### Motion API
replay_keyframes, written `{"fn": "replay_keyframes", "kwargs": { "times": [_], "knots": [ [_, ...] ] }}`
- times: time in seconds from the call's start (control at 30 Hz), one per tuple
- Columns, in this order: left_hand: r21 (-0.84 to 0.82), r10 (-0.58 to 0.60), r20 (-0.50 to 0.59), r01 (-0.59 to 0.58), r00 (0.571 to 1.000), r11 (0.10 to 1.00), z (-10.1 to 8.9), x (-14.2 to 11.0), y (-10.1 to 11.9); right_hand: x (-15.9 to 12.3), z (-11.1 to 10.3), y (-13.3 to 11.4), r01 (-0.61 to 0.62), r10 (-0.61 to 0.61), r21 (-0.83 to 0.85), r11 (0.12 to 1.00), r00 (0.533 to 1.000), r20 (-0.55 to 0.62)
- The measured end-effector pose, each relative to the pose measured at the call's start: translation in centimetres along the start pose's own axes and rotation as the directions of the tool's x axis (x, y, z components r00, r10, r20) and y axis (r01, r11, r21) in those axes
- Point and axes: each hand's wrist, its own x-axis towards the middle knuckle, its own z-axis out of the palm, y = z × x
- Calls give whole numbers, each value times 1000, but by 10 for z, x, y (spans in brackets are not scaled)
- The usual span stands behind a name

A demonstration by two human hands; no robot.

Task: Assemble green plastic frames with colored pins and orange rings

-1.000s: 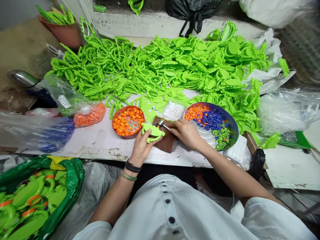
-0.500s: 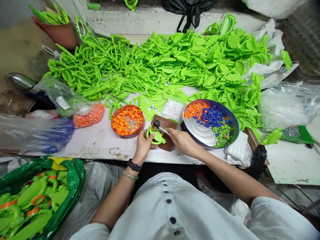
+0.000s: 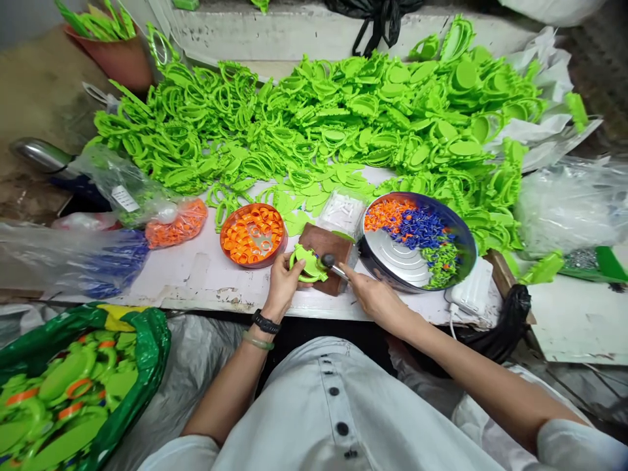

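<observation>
My left hand is closed on a bright green plastic part, rounded and with a curved handle-like edge, over a brown block. In my right hand is a small hammer with a dark round head and a metal shaft. The hammer head is just right of the green part; whether the two touch I cannot tell. My fingers cover the hammer's grip and the part's left edge.
An orange-ring tin stands left of the block. On the right, a big round tin holds small orange, blue and green pieces. A clear box of white pins sits behind. Green parts are heaped at the back; a green bag is lower left.
My right hand and the hammer have moved right and down, from above the green part to beside it. My left hand keeps its hold on the part.
</observation>
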Motion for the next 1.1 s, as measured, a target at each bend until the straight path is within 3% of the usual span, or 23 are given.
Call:
{"fn": "replay_keyframes", "kwargs": {
  "times": [0.07,0.17,0.23,0.3,0.4,0.43,0.5,0.57,0.63,0.73,0.83,0.9,0.93,0.97,1.0,1.07,1.1],
  "knots": [
    [-16,1,-4,-1,1000,1000,1,-1,-1,-5,3,4,16,-15,26,1000,999,-31],
    [-89,13,-23,-15,1000,996,0,-9,-1,-1,9,8,-79,77,-1,997,979,-188],
    [-172,17,-15,-19,1000,985,-8,-18,3,10,14,7,-101,86,-74,992,979,-183],
    [-277,-4,-11,1,1000,961,-22,-28,10,31,15,0,-43,16,-120,992,977,-213],
    [-460,-50,-90,3,995,888,-49,-40,25,84,11,-27,165,-177,-64,984,937,-300],
    [-505,-63,-127,-10,990,863,-58,-43,31,105,9,-40,254,-253,-28,967,931,-264],
    [-553,-83,-191,-37,978,832,-73,-48,42,150,10,-69,370,-371,-28,928,928,-29],
    [-553,-88,-244,-64,966,830,-85,-53,52,189,19,-99,372,-353,-86,924,918,179],
    [-543,-89,-285,-84,954,836,-94,-56,58,215,33,-122,327,-285,-125,937,920,270],
    [-555,-108,-287,-73,952,828,-103,-57,61,228,48,-136,280,-240,-120,953,933,268],
    [-602,-158,-240,-19,958,798,-106,-54,57,223,44,-123,284,-266,-47,958,936,231],
    [-597,-172,-176,34,969,802,-102,-50,52,215,35,-104,259,-276,107,960,943,188],
    [-569,-152,-142,45,978,821,-98,-47,49,209,31,-93,208,-257,266,941,953,163],
    [-523,-114,-106,42,988,851,-92,-45,47,202,27,-83,130,-219,463,877,965,143],
    [-466,-66,-69,26,995,884,-86,-42,44,193,24,-73,39,-171,661,749,976,136],
    [-358,24,-6,-25,1000,933,-72,-36,40,173,21,-57,-105,-87,910,401,985,152],
    [-316,54,19,-45,998,948,-65,-33,38,163,21,-51,-134,-65,951,277,985,158]
  ]
}}
